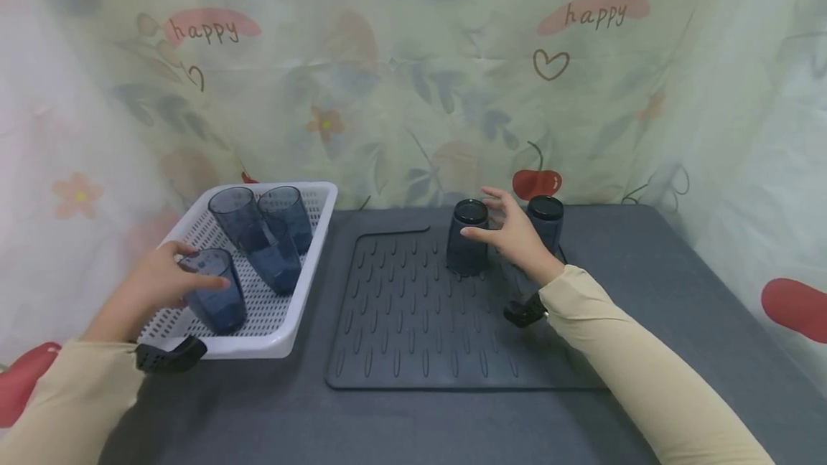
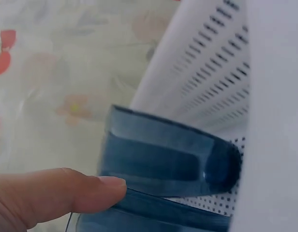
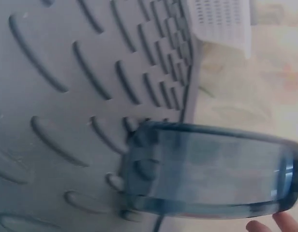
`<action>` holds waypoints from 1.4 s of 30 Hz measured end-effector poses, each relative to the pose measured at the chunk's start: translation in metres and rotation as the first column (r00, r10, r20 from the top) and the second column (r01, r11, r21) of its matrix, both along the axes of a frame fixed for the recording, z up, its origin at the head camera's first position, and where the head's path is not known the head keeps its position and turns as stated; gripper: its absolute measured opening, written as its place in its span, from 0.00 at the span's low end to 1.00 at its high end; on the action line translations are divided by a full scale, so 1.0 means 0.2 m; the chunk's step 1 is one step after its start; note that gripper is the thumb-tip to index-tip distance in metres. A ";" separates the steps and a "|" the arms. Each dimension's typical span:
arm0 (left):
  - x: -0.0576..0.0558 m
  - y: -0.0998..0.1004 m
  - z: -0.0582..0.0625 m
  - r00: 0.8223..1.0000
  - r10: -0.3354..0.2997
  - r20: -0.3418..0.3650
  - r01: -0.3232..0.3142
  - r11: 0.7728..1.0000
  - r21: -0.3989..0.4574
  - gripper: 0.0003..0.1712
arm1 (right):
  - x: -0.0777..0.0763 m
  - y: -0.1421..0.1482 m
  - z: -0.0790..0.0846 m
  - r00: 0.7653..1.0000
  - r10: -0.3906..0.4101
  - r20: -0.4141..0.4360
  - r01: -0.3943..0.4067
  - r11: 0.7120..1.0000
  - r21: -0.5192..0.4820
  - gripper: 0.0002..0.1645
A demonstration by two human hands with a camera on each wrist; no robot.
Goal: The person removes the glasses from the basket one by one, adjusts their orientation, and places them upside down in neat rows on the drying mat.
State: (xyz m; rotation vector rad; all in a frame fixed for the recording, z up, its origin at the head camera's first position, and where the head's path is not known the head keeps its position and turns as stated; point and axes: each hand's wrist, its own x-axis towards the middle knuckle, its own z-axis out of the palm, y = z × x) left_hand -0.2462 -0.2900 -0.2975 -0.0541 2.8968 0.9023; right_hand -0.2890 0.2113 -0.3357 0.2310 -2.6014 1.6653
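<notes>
My left hand (image 1: 158, 282) is at a blue drinking glass (image 1: 222, 303) leaning in the white basket (image 1: 284, 339). Its thumb crosses the front of that glass and its fingers curl round the rim; the left wrist view shows the thumb (image 2: 91, 191) at the glass's edge. Several more blue glasses lean together farther back in the basket. On the dark drying mat (image 1: 400, 336), my right hand (image 1: 517, 239) hovers around an upside-down glass (image 1: 466, 250), thumb and fingers spread. Its fingertips (image 3: 284, 222) show beside the glass's base in the right wrist view.
A second upside-down glass (image 1: 545, 224) stands behind the right hand, partly hidden by it. The ridged mat lies on a grey table (image 1: 258, 415). A patterned curtain (image 1: 400, 92) closes off the back and sides.
</notes>
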 end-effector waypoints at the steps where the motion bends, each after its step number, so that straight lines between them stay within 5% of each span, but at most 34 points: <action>1: 0.01 0.01 0.01 1.000 -0.004 -0.005 0.004 1.000 -0.004 0.59 | 0.01 0.00 0.02 1.000 0.003 -0.003 -0.003 1.000 -0.004 0.53; 17: 0.23 0.19 0.25 0.990 -0.009 -0.140 0.006 1.000 -0.028 0.63 | 0.12 0.05 0.15 0.995 0.009 -0.095 -0.019 0.995 -0.101 0.42; 26: 0.35 0.31 0.38 0.972 0.026 -0.234 -0.006 0.996 0.087 0.59 | 0.18 0.04 0.23 0.993 0.003 -0.118 -0.027 0.979 -0.202 0.38; 32: 0.38 0.38 0.38 0.955 0.037 -0.295 0.031 0.974 0.224 0.50 | 0.20 0.03 0.26 0.986 0.040 -0.162 -0.080 0.965 -0.251 0.35; 36: 0.38 0.45 0.35 0.933 0.028 -0.359 0.122 0.914 0.388 0.43 | 0.22 0.01 0.28 0.972 0.089 -0.220 -0.153 0.942 -0.297 0.34; 38: 0.37 0.49 0.33 0.921 0.032 -0.389 0.185 0.841 0.507 0.39 | 0.23 0.00 0.28 0.961 0.121 -0.249 -0.198 0.929 -0.311 0.33; 42: 0.37 0.59 0.29 0.901 0.039 -0.431 0.301 0.661 0.688 0.36 | 0.25 -0.02 0.28 0.943 0.167 -0.287 -0.260 0.909 -0.326 0.32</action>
